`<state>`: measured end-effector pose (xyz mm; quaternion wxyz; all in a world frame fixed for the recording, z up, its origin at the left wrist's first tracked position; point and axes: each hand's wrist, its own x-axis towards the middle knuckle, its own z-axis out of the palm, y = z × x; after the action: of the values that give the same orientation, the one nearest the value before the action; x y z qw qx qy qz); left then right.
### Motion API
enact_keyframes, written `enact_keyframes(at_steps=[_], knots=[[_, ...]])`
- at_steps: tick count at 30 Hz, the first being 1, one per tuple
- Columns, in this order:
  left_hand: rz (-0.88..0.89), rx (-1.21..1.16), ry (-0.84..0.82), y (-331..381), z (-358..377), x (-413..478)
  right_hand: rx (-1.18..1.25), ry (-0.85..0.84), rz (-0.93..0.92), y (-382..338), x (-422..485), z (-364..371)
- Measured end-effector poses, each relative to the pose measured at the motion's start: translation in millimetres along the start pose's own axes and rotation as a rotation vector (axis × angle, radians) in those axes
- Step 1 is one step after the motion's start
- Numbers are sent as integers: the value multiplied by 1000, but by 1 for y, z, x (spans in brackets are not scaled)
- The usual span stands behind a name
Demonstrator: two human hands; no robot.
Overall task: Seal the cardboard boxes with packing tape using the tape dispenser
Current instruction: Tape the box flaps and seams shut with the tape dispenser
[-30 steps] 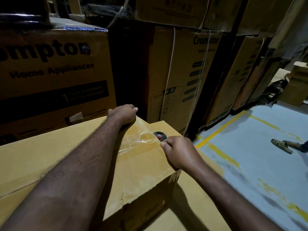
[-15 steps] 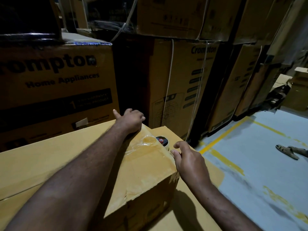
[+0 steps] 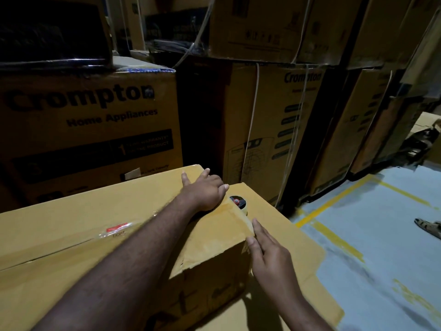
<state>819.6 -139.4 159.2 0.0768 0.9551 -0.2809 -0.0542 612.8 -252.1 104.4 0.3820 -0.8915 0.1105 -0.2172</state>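
Left hand [image 3: 202,190] lies flat on the top of the cardboard box [image 3: 71,254] near its far right corner, fingers [image 3: 207,172] straight and spread, holding nothing. Right hand [image 3: 267,253] is at the box's right edge, fingers straight and together, pressing the strip of packing tape [image 3: 238,219] against the corner; it grips nothing. Tape dispenser [image 3: 239,204], a small roll with a red hub, sits just beyond the left hand, touching or almost touching it. The strip runs from it to the right fingertips. Cannot tell whether it rests on this box or on the lower cardboard box [image 3: 293,237] beside it. Older clear tape with a red label [image 3: 117,228] lies on the box top, left of the forearm. Crompton box [image 3: 90,120] stands behind on the left, more stacked boxes [image 3: 274,130] behind centre. Blue floor [image 3: 386,240] with yellow lines at right, and a sandalled foot [image 3: 428,226] at its edge.
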Motion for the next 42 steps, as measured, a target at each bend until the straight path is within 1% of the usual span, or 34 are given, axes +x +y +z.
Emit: enact_keyframes(at_steps=[2, 5, 7, 10, 13, 16, 19, 23, 25, 28, 32, 35, 38, 40, 42], knots=[[-39, 38, -2, 6, 2, -3, 34, -48, 23, -1, -4, -1], [-85, 113, -4, 17, 0, -12, 22, -84, 40, -5, -4, -2], [-63, 101, -43, 22, -3, -28, 7, -93, 42, -6, -2, 0], [16, 43, -113, 15, -3, -66, 17, -69, 38, -8, 1, 2], [4, 50, -141, -7, -3, -105, 67, -28, 55, -7, 4, 5], [-75, 59, -126, -29, -3, -141, 61, -8, 22, -6, 6, 7], [-205, 28, -65, -55, -4, -177, 73, -43, 3, -4, 12, 5], [-390, -26, 50, -83, -1, -221, 148, -72, 10, -10, 16, 3], [-455, -22, 102, -88, 3, -230, 183, -71, 11, -14, 19, 6], [-503, -33, 104, -81, 4, -229, 223, -68, -17, -15, 34, 12], [-527, -77, 94, -71, -8, -231, 260, -115, -37, -15, 63, 22], [-614, -144, 56, -83, -15, -252, 200, -123, -85, -14, 75, 30], [-736, -80, 87, -96, -13, -275, 175, -131, -90, -16, 79, 40], [-755, -46, 106, -94, -7, -283, 206, -150, -91, -19, 81, 44], [-767, -17, 112, -89, -5, -286, 173, -177, -100, -26, 85, 46]])
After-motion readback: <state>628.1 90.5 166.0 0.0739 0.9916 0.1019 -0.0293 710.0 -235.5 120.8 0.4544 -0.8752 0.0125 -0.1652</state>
